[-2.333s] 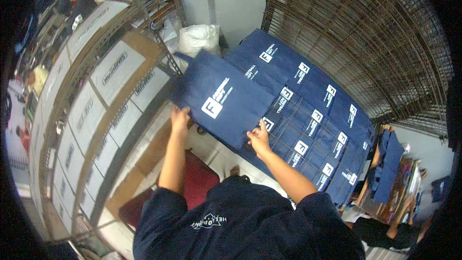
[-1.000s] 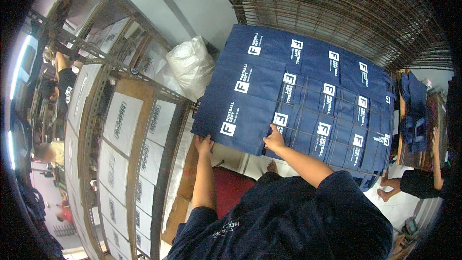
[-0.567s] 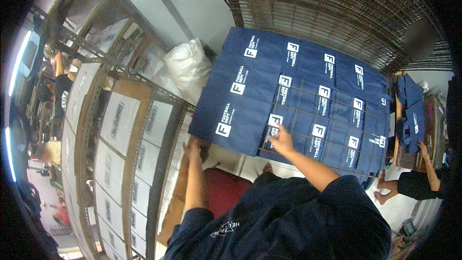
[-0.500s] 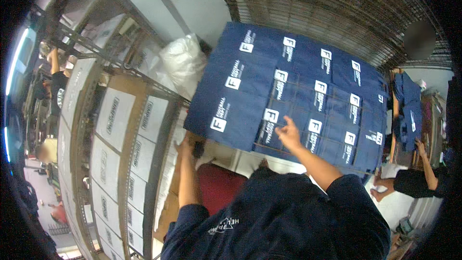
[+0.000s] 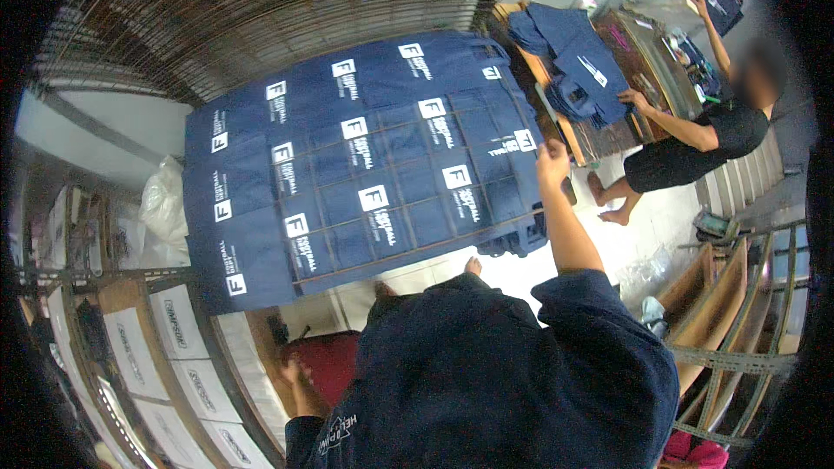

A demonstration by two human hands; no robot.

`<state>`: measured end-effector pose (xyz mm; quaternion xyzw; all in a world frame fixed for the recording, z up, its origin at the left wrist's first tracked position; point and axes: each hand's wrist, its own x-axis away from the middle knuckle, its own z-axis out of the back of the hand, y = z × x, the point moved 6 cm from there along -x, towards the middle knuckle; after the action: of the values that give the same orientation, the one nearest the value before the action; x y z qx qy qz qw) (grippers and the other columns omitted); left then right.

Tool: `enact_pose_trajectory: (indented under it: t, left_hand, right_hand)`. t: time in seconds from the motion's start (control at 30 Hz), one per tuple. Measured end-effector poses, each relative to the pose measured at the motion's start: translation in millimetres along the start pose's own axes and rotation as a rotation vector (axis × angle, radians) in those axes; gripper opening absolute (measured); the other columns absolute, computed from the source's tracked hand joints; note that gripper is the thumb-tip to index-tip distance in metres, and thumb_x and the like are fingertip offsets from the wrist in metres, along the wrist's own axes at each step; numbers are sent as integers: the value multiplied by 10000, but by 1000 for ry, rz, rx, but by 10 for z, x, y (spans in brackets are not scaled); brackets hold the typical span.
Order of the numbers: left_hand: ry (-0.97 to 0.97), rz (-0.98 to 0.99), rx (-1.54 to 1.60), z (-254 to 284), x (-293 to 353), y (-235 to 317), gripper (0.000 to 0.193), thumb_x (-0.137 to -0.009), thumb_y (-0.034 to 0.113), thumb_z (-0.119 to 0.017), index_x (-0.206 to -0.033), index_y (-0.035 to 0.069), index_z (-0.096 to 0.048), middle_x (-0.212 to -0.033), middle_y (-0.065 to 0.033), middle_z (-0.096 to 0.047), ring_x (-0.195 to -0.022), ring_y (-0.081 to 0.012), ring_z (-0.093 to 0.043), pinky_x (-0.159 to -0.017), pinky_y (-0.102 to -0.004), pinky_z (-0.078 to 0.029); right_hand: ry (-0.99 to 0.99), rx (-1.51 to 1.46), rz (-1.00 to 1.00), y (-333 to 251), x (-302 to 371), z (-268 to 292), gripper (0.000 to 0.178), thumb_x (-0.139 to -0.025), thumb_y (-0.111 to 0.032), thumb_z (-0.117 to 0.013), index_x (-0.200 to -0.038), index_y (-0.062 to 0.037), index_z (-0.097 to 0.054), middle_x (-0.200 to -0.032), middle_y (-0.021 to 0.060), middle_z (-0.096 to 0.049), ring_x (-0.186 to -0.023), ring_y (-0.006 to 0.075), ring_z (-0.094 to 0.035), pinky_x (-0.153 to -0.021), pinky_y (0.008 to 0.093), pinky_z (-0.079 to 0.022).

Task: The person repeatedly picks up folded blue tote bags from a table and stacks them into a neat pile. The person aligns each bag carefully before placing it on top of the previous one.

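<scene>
Navy cloth pieces (image 5: 321,182) with white prints lie in rows on a wide drying rack, in front of me. Thin brown wires of a rack tray (image 5: 400,254) run across the cloth. At the right edge of this tray is my right hand (image 5: 552,163), its fingers curled round the rim. My left hand (image 5: 297,372) is low on the left, beside a dark red seat (image 5: 326,365). Its fingers are apart and a little blurred, and nothing shows in them.
Raised wire trays (image 5: 287,0) stand behind the cloth. White boxes (image 5: 178,321) fill shelving on the left, near a white sack (image 5: 165,204). A co-worker (image 5: 695,143) on the right touches navy cloth (image 5: 591,69) on a bench. Metal shelving (image 5: 730,360) stands at lower right.
My view has swung to the right, bringing the co-worker fully in. My right hand has gone from above the cloth to the tray's right edge. The left hand has left the rack's left corner.
</scene>
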<state>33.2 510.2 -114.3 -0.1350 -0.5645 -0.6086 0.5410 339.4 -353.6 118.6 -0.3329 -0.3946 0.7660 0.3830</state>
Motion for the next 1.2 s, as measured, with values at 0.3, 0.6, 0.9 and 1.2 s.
enact_pose_trajectory:
  t: [0.3, 0.6, 0.9, 1.2]
  left_hand:
    - [-530, 261, -8, -1990, 1500, -622, 630, -828, 163, -582, -1370, 158, -259, -1044, -143, -597, -782, -203, -562, -709, -373, -467]
    - [-48, -381, 33, -1924, 2661, 163, 578, -773, -30, -633, -1289, -6, -376, -961, -73, -550, -804, -136, -570, -727, -256, -495]
    - [-19, -483, -82, -2264, 3000, 94, 505, -797, 83, -646, -1248, -9, -437, -823, -61, -604, -757, -128, -576, -671, -267, -485]
    - [-527, -759, -129, -4512, 4160, 1881, 474, -832, 206, -629, -1248, 56, -458, -1016, -70, -610, -896, -147, -582, -781, -286, -470]
  right_hand:
    - [-154, 664, 386, -95, -1649, 207, 535, -695, -200, -651, -1196, -119, -484, -1131, 107, -555, -1068, 336, -480, -847, 456, -426]
    - [-465, 742, 408, 225, -2263, -322, 562, -693, -266, -670, -1200, -110, -484, -1097, 98, -593, -1037, 303, -534, -863, 459, -397]
    - [-475, 379, 601, -701, -2870, 64, 272, -820, -252, -540, -971, -37, -610, -960, 223, -607, -903, 393, -579, -798, 460, -454]
    - [-434, 267, 1016, -3124, -2246, 1678, 270, -722, -192, -532, -917, -14, -586, -859, 196, -611, -847, 396, -549, -768, 465, -423]
